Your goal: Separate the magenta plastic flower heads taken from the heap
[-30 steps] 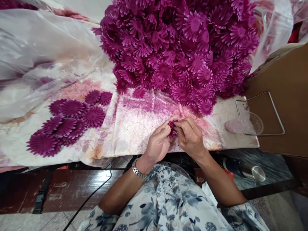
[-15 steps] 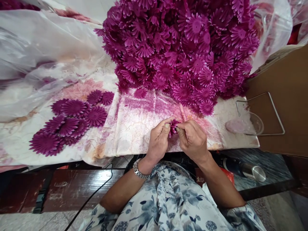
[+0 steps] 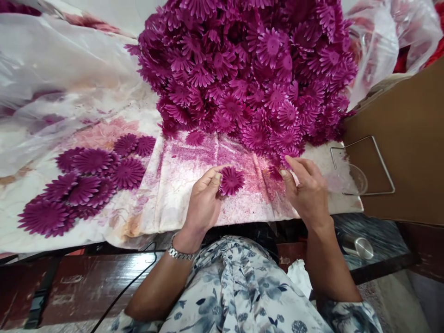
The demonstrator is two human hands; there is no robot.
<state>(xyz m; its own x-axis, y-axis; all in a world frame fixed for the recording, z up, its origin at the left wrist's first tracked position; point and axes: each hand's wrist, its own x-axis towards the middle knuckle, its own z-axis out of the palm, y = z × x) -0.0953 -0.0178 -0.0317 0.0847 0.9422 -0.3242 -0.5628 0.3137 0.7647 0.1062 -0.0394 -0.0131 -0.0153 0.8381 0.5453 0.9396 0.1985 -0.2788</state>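
Note:
A purple artificial flower layer [image 3: 232, 181] with narrow, pale-edged petals is pinched at its left edge between the thumb and fingers of my left hand [image 3: 204, 200]. It hangs just above the stained cloth, its face turned up. To the right, my right hand [image 3: 308, 188] is at the front edge of a big heap of matching flowers [image 3: 256, 88]. Its thumb and forefinger are apart, beside a loose purple flower [image 3: 275, 173] partly hidden by the fingers. On the left of the cloth lies a cluster of finished-looking, fuller, darker flowers [image 3: 83, 188], several overlapping.
A white cloth [image 3: 187, 208] with purple and pink stains covers the table. On the right stand a cardboard box [image 3: 402, 152], a bent wire frame [image 3: 384, 163] and a clear round dish [image 3: 357, 179]. Plastic sheeting [image 3: 79, 51] lies back left. A steel-ended bottle [image 3: 362, 247] lies lower right.
My hands, earlier together on one flower, have parted. The left moved left with the flower, which now shows spread open; the right moved right to the heap's edge. The view has shifted slightly.

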